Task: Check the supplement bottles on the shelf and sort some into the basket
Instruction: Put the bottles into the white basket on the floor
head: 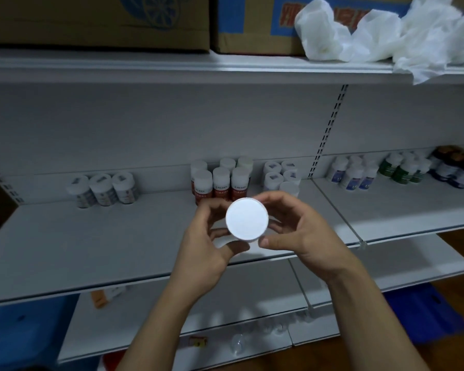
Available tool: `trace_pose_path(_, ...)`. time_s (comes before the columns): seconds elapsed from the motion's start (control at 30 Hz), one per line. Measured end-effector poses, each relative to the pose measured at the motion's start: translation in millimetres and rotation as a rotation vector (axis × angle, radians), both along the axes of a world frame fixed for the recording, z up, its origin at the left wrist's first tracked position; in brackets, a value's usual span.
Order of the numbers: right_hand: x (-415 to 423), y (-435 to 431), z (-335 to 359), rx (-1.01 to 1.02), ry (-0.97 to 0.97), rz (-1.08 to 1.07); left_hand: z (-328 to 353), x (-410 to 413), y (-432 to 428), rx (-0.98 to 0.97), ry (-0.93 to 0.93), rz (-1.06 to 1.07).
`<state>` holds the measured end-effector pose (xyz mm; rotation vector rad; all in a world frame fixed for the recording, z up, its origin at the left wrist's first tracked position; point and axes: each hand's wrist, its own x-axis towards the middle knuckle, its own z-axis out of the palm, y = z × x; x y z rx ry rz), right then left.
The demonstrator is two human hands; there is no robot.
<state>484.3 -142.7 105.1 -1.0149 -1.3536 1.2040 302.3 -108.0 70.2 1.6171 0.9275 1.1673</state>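
Note:
I hold one supplement bottle (247, 220) in front of the middle shelf (91, 253), its round white cap facing the camera and its label hidden. My left hand (206, 242) grips it from the left with curled fingers and thumb. My right hand (298, 231) grips it from the right. Behind it on the shelf stand several red-labelled bottles (217, 183), three white bottles (103, 188) to the left, and several white bottles (280, 174) to the right. No basket shows clearly.
Blue-labelled bottles (351, 175), green-labelled bottles (402, 167) and dark bottles (453, 167) stand at the right. Cardboard boxes (97, 20) and crumpled white plastic bags (386, 33) sit on the top shelf. Lower shelves (172, 325) hold small items; blue bins (423, 314) sit below.

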Motion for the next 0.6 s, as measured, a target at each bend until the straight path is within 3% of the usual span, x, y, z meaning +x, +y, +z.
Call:
trace_pose_path(0.37,-7,-2,-6,-0.078,0.079,-0.177,0,11,-10,-0.078,-0.086,0.079)
trace_pose_path(0.6,-7,2,-14,-0.149,0.146,-0.278,-3,22,-10,0.008,0.036,0.082)
